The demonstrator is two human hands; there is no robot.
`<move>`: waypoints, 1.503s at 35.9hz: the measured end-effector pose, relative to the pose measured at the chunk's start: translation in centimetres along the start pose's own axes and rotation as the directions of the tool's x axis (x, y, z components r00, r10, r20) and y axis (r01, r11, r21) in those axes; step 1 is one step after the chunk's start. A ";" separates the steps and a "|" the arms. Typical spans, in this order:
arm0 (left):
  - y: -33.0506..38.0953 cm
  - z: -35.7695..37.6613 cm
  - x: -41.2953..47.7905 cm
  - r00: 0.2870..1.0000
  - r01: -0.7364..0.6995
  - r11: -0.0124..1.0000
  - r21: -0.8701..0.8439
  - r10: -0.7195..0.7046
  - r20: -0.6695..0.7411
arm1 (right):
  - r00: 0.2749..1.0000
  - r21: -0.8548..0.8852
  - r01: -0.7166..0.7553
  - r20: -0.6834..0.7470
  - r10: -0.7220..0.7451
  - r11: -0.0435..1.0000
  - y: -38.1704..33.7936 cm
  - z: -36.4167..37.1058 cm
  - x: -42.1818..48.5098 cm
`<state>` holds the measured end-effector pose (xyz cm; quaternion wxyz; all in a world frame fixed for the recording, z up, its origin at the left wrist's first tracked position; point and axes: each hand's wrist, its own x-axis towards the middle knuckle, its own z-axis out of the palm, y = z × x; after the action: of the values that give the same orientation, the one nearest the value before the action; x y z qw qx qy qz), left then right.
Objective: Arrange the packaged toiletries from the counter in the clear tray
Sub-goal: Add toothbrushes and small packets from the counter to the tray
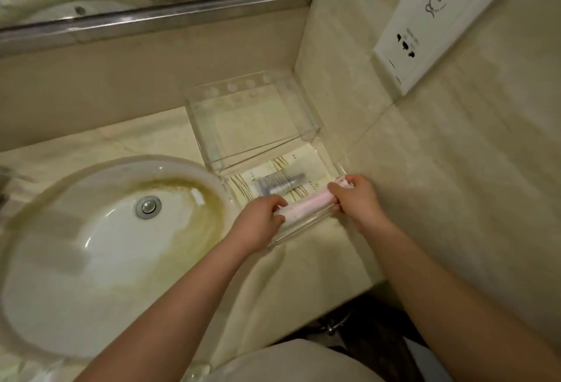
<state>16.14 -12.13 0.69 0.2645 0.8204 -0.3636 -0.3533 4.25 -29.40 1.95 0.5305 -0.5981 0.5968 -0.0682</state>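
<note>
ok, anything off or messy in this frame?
The sink basin has a yellow-brown stain ring around its far side. Otherwise tidy: both hands, left hand and right hand, hold a pink packet over the near edge of the clear tray, with flat packets already lying inside. No spills.

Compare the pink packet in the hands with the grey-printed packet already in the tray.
The pink packet is long, narrow and pale pink; the grey-printed packet looks wider and flatter, with a dark grey patch. The pink one is held at both ends by the left hand and right hand over the clear tray's near edge; the grey one lies untouched inside. Both lie roughly parallel.
</note>
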 end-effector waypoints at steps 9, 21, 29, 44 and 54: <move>-1.3 2.0 -0.9 0.979 -0.090 0.922 0.376 0.151 -0.137 | 0.953 -0.519 0.120 -0.178 -0.244 0.846 -0.2 2.4 0.0; -0.9 3.7 -5.0 0.990 -0.127 0.827 0.548 0.142 0.016 | 0.835 -0.816 0.394 0.127 -0.535 0.422 2.3 3.1 -2.0; -3.7 6.2 -14.0 0.926 -0.007 0.957 0.290 0.115 -0.358 | 0.670 -0.514 0.722 0.354 -0.653 0.463 4.2 6.9 -10.2; -12.1 7.7 -34.2 0.332 0.460 0.745 -0.483 -0.649 -0.685 | 0.449 -0.377 0.885 0.847 -0.284 0.274 11.8 16.9 -23.7; -19.9 1.1 -35.8 0.295 0.502 0.710 -0.495 -0.678 -0.673 | 0.432 -0.458 0.888 0.853 -0.294 -0.025 11.3 23.2 -27.6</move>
<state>6.00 27.55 0.14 0.3277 0.9290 0.1686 -0.0331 5.87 8.27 -0.86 0.1432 -0.9688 0.0033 0.2023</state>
